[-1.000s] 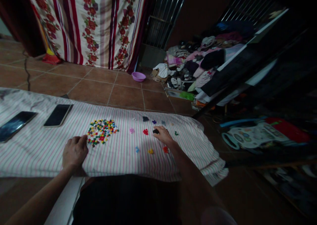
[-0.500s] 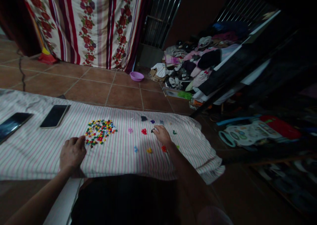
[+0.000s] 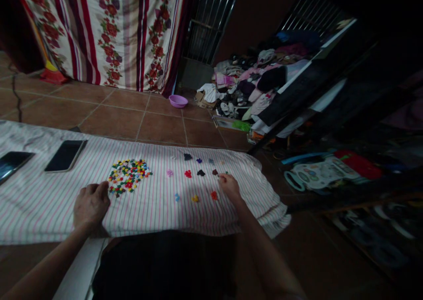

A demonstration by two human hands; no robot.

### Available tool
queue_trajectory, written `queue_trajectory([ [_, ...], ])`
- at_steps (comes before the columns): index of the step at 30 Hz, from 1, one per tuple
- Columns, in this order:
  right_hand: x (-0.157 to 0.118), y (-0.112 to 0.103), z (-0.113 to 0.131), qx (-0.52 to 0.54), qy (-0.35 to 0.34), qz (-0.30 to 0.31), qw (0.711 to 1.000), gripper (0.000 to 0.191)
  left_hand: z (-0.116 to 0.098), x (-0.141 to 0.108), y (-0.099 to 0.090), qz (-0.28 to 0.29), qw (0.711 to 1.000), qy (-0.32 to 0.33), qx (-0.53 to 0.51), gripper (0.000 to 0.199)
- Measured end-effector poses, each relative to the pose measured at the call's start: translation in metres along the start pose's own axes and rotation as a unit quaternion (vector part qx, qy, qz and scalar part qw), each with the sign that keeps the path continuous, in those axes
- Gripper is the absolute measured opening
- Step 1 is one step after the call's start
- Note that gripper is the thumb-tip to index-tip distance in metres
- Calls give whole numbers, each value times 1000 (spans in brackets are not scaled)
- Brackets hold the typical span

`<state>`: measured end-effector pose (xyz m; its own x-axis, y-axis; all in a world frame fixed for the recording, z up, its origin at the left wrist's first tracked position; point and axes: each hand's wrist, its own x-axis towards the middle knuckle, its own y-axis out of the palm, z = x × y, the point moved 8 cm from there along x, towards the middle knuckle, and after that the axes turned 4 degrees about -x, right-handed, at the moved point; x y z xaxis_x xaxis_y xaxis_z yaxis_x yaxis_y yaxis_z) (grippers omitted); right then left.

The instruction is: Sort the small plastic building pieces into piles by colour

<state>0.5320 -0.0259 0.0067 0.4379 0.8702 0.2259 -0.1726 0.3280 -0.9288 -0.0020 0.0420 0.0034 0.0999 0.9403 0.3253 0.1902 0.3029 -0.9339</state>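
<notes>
My left hand (image 3: 91,205) rests at the near left edge of a mixed pile of small colourful pieces (image 3: 129,176). Its fingers are curled together, and what they hold, if anything, is hidden. My right hand (image 3: 230,186) is over the right part of the cloth, fingertips pinched, just right of a small brown heap (image 3: 215,172). Whatever is in that pinch is too small to make out. Sorted single-colour heaps lie in rows: black (image 3: 201,173), red (image 3: 188,173), orange-red (image 3: 214,195), yellow (image 3: 194,198), light blue (image 3: 177,197) and pink (image 3: 169,172). Green pieces (image 3: 226,173) show partly behind my right hand.
A striped cloth (image 3: 148,216) covers the low surface. Two phones, one nearer (image 3: 65,156) and one at the left edge (image 3: 13,164), lie on it. Beyond are a purple basin (image 3: 178,101), a floral curtain (image 3: 132,35) and heaped clothes (image 3: 251,77).
My right hand has moved right, from the black heap to beside the brown one, uncovering both. My left hand stays by the mixed pile. The view has shifted slightly.
</notes>
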Motion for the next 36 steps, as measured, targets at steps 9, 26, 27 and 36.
queue_trajectory([
  [9,-41,19,70,87,-107,40,990,28,5,0,1,-66,998,5,-9,42],
  [26,-12,64,144,2,-59,95,994,30,6,1,2,-62,998,-2,-25,35],
  [27,-9,65,145,-3,-56,98,994,29,6,0,2,-62,998,-2,-25,35],
  [36,-5,70,159,-27,-62,110,992,23,5,1,0,-58,998,0,-33,37],
])
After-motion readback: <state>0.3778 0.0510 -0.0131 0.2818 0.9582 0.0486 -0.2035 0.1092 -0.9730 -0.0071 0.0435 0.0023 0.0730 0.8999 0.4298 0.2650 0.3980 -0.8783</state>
